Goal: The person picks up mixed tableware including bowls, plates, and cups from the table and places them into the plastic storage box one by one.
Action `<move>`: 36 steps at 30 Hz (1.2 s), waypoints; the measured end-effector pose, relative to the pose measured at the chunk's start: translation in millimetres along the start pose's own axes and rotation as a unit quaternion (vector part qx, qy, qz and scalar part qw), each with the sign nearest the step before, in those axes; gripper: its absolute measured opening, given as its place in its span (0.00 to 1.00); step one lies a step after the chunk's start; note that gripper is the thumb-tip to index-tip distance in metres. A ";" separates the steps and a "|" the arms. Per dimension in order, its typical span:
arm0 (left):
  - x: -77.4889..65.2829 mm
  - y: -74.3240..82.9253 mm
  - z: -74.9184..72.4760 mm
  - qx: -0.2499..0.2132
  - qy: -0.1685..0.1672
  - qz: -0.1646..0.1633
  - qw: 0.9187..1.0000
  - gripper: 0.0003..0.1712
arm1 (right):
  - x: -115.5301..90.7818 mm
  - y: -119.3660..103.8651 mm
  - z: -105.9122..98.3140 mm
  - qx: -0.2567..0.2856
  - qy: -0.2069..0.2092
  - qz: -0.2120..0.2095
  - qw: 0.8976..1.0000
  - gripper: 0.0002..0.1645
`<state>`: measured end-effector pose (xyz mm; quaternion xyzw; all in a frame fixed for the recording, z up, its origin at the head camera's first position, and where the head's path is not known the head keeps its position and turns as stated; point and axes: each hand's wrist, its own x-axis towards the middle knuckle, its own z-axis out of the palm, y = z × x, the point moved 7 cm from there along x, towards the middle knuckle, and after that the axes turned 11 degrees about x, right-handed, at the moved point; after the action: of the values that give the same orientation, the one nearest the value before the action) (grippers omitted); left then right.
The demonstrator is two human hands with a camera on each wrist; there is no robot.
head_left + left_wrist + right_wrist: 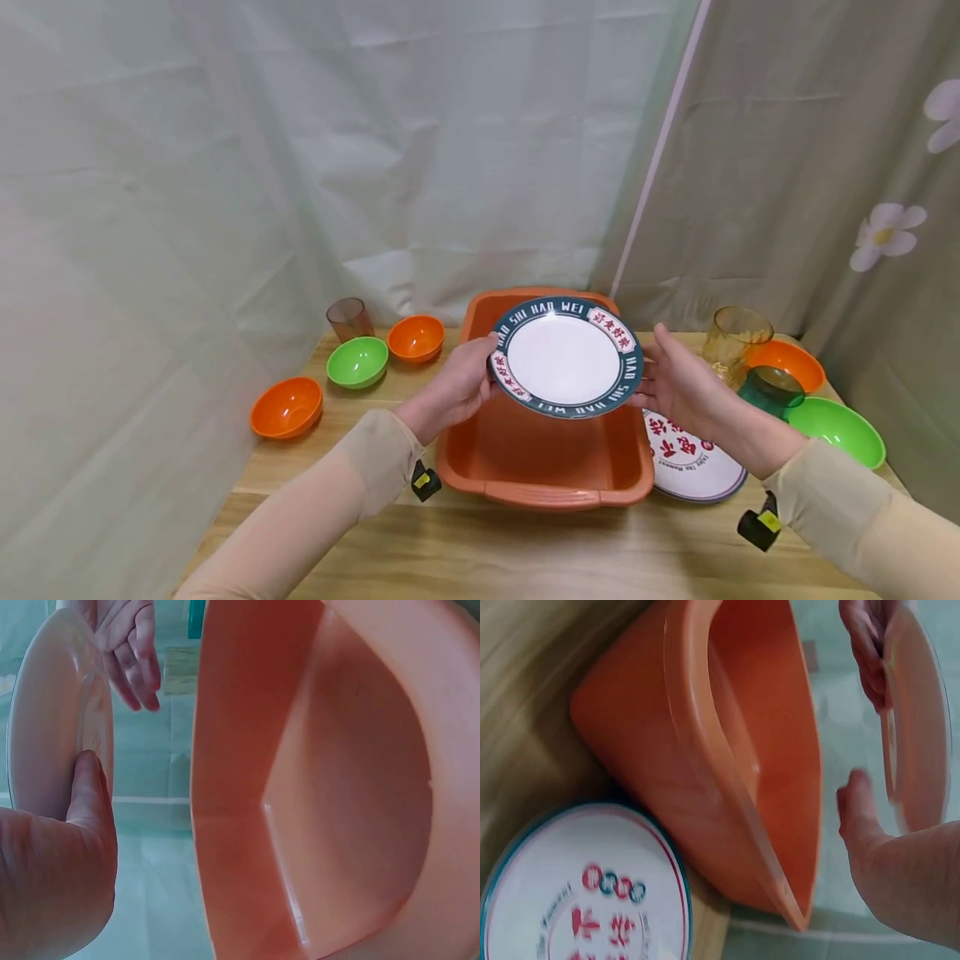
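Carefully, my left hand (465, 379) pinches the round, green-rimmed white plate (565, 358) above the orange plastic basin (540, 493), while my right hand (682, 379), fingers loose alongside, should steady the opposite edge.

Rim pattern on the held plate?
Dark teal rim with white lettering and white panels bearing red characters; clearest in the head view.

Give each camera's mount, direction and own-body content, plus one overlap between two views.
Head: on the head, facing forward and down at the teal-rimmed plate over the orange basin; left hand, right hand and sleeves show.
Left wrist: on that wrist, facing the basin's interior and the teal-rimmed plate's underside; both hands show.
Right wrist: on that wrist, facing the basin's side and a second plate; both hands show.
Shared: both wrist views show the basin.
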<state>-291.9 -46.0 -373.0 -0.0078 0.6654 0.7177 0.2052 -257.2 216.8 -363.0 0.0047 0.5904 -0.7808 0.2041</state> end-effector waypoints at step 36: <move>-3.4 -4.7 -0.7 0.010 -0.017 -0.008 1.000 0.28 | 9.8 20.5 15.1 0.093 0.185 0.001 0.978 0.40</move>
<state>-287.5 -47.5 -376.6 0.0016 0.6686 0.7096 0.2223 -256.1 195.3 -379.7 0.1690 0.5425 -0.8178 0.0911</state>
